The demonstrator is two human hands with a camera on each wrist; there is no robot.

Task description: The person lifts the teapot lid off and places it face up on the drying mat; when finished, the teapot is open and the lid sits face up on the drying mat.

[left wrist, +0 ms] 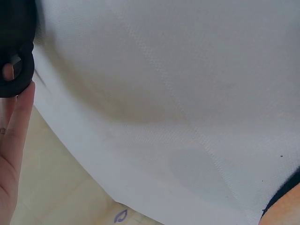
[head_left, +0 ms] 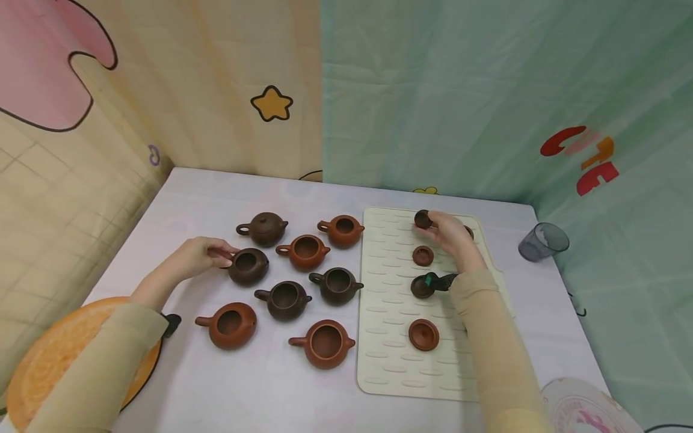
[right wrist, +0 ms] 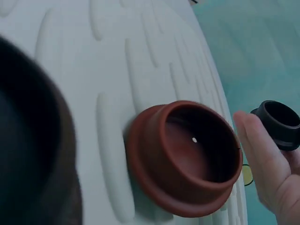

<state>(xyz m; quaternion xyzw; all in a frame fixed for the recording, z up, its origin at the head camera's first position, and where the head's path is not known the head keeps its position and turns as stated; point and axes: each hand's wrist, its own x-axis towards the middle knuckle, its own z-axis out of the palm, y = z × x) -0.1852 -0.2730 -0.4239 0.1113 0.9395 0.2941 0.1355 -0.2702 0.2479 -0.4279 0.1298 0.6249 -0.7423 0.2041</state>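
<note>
My left hand (head_left: 201, 260) holds the handle of a dark brown teapot (head_left: 257, 278) without a lid, at the left of the group. In the left wrist view, fingers (left wrist: 22, 119) are at its loop handle (left wrist: 27, 77), and a fingertip shows through the loop. My right hand (head_left: 450, 233) pinches a small dark teapot lid (head_left: 423, 219) above the far part of the cream mat (head_left: 387, 367). In the right wrist view, the lid (right wrist: 287, 136) is between the fingers, its hollow side showing. Nearer the camera, a reddish lid (right wrist: 157, 171) lies hollow side up.
Several open teapots, reddish (head_left: 316, 260) and dark (head_left: 281, 313), stand around a lidded dark one (head_left: 265, 230). More lids lie on the mat, including a reddish one (head_left: 424, 335) and a dark one (head_left: 419, 291). A grey glass (head_left: 544, 242) stands at the right edge. Round mats (head_left: 65, 343) flank the near side.
</note>
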